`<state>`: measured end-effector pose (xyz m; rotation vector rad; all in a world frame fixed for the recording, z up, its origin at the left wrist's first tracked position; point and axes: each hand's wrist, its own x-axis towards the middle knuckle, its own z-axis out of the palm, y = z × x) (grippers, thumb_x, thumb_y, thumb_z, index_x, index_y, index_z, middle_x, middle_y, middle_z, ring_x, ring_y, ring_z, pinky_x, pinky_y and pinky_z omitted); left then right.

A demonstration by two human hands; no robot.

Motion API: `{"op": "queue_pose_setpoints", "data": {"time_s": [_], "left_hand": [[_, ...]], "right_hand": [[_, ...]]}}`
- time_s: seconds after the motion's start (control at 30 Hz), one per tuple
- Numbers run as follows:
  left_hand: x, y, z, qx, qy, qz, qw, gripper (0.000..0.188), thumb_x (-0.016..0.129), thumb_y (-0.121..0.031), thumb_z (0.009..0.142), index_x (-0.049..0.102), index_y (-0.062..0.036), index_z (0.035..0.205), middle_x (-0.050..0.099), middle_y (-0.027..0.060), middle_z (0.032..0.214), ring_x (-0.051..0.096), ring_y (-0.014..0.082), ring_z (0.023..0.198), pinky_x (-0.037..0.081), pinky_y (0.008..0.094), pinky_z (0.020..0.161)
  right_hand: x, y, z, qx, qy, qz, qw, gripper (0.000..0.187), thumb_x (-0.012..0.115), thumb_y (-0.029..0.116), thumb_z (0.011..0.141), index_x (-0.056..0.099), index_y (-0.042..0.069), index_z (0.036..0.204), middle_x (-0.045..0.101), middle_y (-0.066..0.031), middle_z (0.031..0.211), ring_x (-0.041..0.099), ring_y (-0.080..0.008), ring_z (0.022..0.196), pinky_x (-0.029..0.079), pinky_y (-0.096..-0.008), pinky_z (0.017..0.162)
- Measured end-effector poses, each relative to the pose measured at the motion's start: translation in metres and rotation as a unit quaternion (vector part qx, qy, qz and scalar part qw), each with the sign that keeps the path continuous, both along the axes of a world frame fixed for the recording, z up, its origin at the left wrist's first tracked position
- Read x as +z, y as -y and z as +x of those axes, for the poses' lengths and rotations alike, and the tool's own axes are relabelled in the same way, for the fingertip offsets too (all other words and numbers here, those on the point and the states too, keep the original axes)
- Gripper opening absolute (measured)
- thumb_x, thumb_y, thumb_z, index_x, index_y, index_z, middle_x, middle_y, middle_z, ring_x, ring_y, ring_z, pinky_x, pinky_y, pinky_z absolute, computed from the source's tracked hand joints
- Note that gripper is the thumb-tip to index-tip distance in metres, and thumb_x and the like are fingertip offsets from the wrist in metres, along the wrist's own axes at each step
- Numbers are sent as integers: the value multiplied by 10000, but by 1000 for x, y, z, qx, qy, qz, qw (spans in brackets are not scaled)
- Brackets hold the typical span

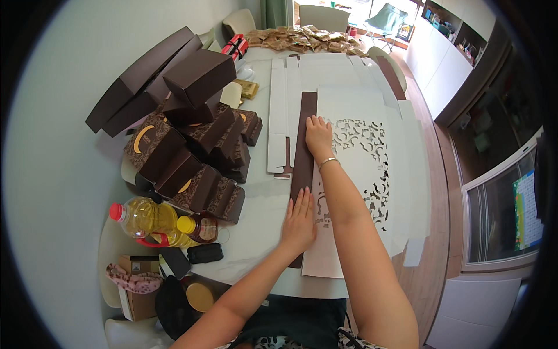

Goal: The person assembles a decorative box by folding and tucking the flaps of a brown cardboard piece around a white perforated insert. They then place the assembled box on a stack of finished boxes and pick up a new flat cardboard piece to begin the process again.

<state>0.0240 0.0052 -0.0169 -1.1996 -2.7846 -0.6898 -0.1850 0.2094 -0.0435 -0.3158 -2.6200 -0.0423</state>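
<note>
A flat cardboard box blank (354, 174) lies on the table in front of me, pale side up, with a lacy band of cut-out shapes. Along its left side runs a long dark brown flap (305, 145), turned over so its brown face shows. My left hand (299, 220) rests on the near part of this flap, fingers stretched out and flat. Farther up, my right hand (318, 137) presses on the flap and its fold with fingers extended; a bracelet (328, 162) circles that wrist. Neither hand grasps anything.
Folded brown patterned boxes (203, 139) are heaped at left, near an oil bottle (145, 218) and a yellow-capped jar (200, 227). More pale cardboard blanks (410, 174) lie beneath and right of mine. Small gold packets (302, 39) cover the table's far end. A black case (205, 253) sits near the left edge.
</note>
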Motion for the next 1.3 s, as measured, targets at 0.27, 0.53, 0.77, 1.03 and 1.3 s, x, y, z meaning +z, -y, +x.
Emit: {"op": "queue_pose_setpoints", "data": {"time_s": [0.27, 0.53, 0.77, 1.03, 1.3], "left_hand": [[-8, -5, 4, 19, -15, -39, 999, 900, 489, -587, 916, 254, 72, 1482, 195, 206, 1586, 125, 296, 1493, 108, 509, 1189], [-2, -3, 12, 17, -7, -66, 998, 892, 502, -571, 916, 247, 66, 1486, 189, 201, 1588, 113, 293, 1496, 104, 506, 1190], [-5, 2, 22, 22, -23, -31, 999, 868, 448, -579, 933, 266, 68, 1483, 214, 205, 1579, 133, 290, 1490, 107, 483, 1193], [-3, 4, 22, 20, -26, -48, 998, 877, 512, -556, 910, 261, 59, 1484, 236, 204, 1567, 164, 303, 1481, 149, 498, 1183], [-4, 8, 17, 20, -8, -8, 1000, 851, 545, -510, 909, 276, 64, 1477, 217, 195, 1577, 159, 299, 1482, 159, 492, 1182]], "right_hand": [[2, 29, 58, 43, 72, -27, 996, 618, 401, 440, 991, 351, 71, 1485, 291, -77, 1578, 239, -255, 1464, 166, -590, 1153], [12, 46, 111, 58, 115, -17, 991, 734, 396, 547, 970, 288, 70, 1517, 220, -64, 1607, 179, -210, 1484, 100, -614, 1157], [9, 52, 118, 56, 119, -37, 991, 752, 390, 556, 971, 269, 58, 1521, 198, -76, 1612, 163, -229, 1487, 91, -622, 1154], [7, 66, 139, 58, 148, -52, 986, 849, 405, 614, 941, 247, 10, 1517, 162, -122, 1616, 124, -247, 1497, 12, -643, 1146], [34, 45, 79, 11, 201, -50, 978, 1079, 392, 799, 828, 228, -17, 1515, 142, -150, 1616, 80, -244, 1506, 2, -655, 1138]]}}
